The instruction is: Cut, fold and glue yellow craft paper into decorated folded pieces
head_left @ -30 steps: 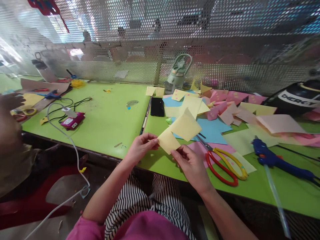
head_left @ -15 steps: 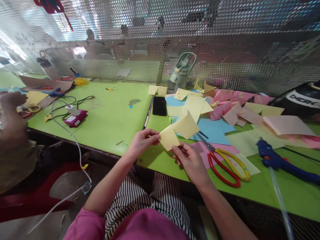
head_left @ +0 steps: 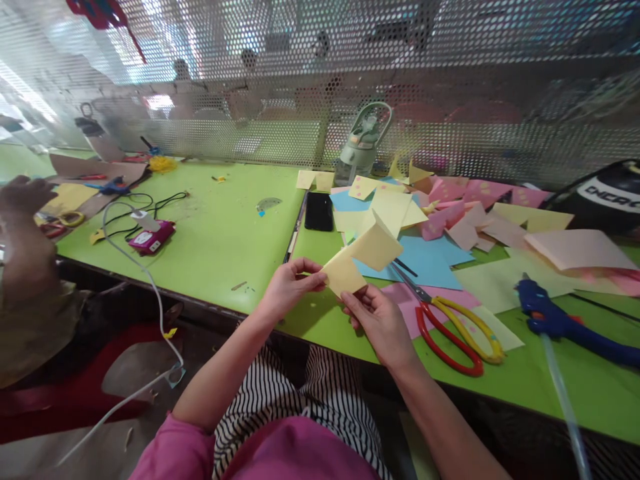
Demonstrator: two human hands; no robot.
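Between both hands, above the table's front edge, is a folded piece of yellow paper (head_left: 345, 273) with a second flap rising toward the upper right. My left hand (head_left: 291, 285) pinches its left corner between thumb and fingers. At its lower edge my right hand (head_left: 376, 320) grips it, the thumb on top and the other fingers curled beneath. Just right of my right hand lie scissors (head_left: 450, 333) with one red and one yellow handle, blades partly under the paper's far side. Blue paper (head_left: 435, 260) and pink paper (head_left: 400, 303) lie under and beside them.
A blue glue gun (head_left: 555, 317) rests at the right. Behind the papers stand a green bottle (head_left: 357, 150) and a black phone (head_left: 319, 211). A magenta power adapter (head_left: 151, 238) with a white cable sits left. Another person's hand (head_left: 25, 197) is at far left. A perforated metal screen (head_left: 225, 87) rises behind.
The yellow paper has tilted and shifted slightly to the right in my hands. Both hands keep their hold. The other person's hand at far left has moved a little.
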